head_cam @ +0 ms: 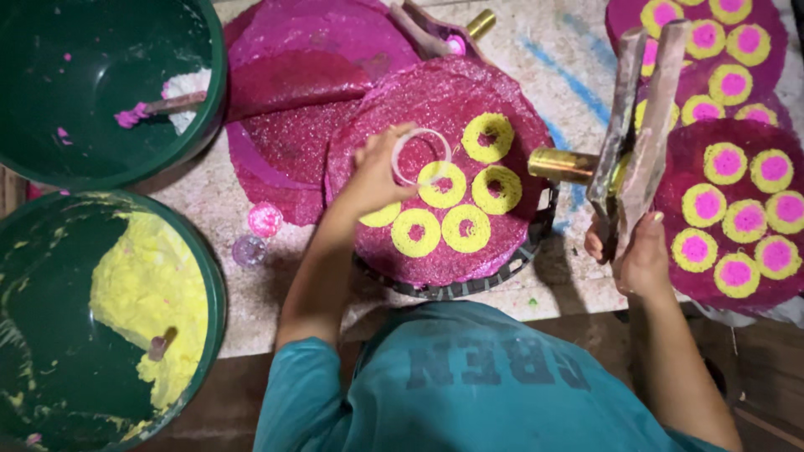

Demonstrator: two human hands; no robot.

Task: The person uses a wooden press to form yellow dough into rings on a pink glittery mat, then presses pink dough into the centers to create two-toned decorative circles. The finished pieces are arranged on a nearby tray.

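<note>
A round magenta disc lies on a dark round stand in front of me, with several yellow rings pressed onto it. My left hand holds a clear plastic ring over the disc, just above the yellow rings. My right hand grips a wooden two-handled press with a brass cylinder that points at the disc's right edge.
A green tub of yellow paste with a stick sits at lower left; another green tub with pink and white paste is above it. Finished discs with yellow-and-pink dots lie at right. More magenta discs and two small cups lie left.
</note>
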